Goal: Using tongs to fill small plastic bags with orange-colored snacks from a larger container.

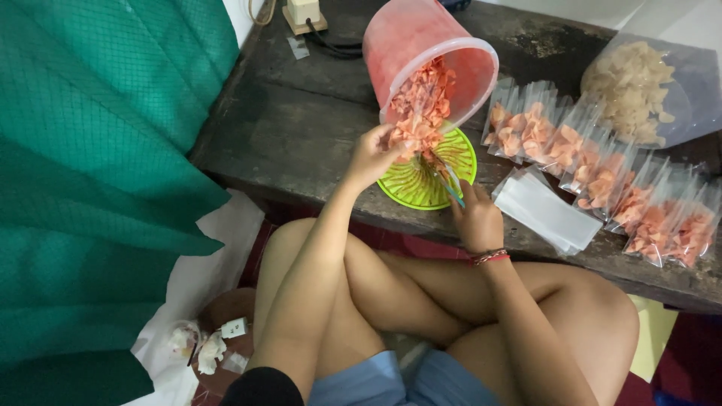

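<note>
Here, L hand (370,156) grip closed on orange crackers (418,113) at tipped pink bucket (410,45); R hand (476,218) grip pinching clear bag (450,180) over green plate (421,188); filled bags (602,177) right on counter (286,128).

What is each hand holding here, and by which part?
The left hand grips a bunch of orange crackers at the tipped pink bucket's mouth. The right hand holds a small clear bag by its lower end, over the green plate.

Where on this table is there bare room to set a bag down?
Bare wood lies left of the green tray, between the table edge and the pink bucket. Right of the tray it is crowded: empty bags, filled bags, one big bag.
</note>
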